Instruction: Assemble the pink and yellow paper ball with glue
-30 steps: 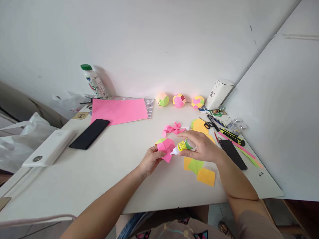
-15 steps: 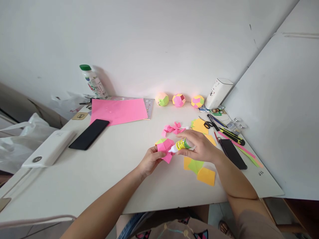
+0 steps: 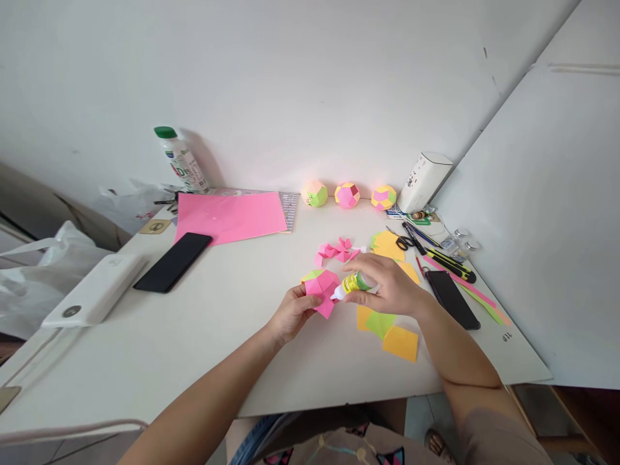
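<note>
My left hand (image 3: pixel 296 312) grips a partly built pink and green paper polyhedron (image 3: pixel 321 284), thumb on its lower pink flap. In my right hand (image 3: pixel 387 281) is a glue bottle (image 3: pixel 352 283) with a yellow and green label, tilted so that its white nozzle points down left at the pink paper. The nozzle is at the flap's edge; whether it touches I cannot tell. Just behind lie several folded pink paper pieces (image 3: pixel 339 249). Orange paper pieces (image 3: pixel 401 343) and a green paper piece (image 3: pixel 380 323) lie below my right hand.
Three finished paper balls (image 3: pixel 347 195) stand along the wall. To the right are scissors (image 3: pixel 405 242), a cutter (image 3: pixel 451 265) and a black phone-like case (image 3: pixel 453 299). Pink sheets (image 3: pixel 230 216), a black phone (image 3: pixel 173 261), a white power bank (image 3: pixel 97 290) and a bottle (image 3: pixel 181 160) are on the left.
The glue nozzle has shifted slightly right and down along the pink flap. My left hand and the paper polyhedron have hardly moved.
</note>
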### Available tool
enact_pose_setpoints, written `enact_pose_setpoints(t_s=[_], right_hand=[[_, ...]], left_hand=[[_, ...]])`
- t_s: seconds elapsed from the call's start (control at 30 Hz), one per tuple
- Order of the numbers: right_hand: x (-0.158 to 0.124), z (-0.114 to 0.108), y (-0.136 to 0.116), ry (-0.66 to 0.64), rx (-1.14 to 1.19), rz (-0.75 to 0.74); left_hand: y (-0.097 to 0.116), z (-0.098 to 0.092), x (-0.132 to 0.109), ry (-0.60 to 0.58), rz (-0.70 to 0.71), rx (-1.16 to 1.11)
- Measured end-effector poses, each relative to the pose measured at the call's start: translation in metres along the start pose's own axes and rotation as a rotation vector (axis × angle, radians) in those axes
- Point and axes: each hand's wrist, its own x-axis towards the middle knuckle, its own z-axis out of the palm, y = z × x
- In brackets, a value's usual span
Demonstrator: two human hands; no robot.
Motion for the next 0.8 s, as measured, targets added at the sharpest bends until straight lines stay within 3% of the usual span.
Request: enact_pose_setpoints(t_s=[0.8], right_hand=[[0.0008, 0.001, -0.0021, 0.019, 0.029, 0.025]], left_hand=[[-0.001, -0.0032, 0.0015, 0.001, 0.001, -0.002]])
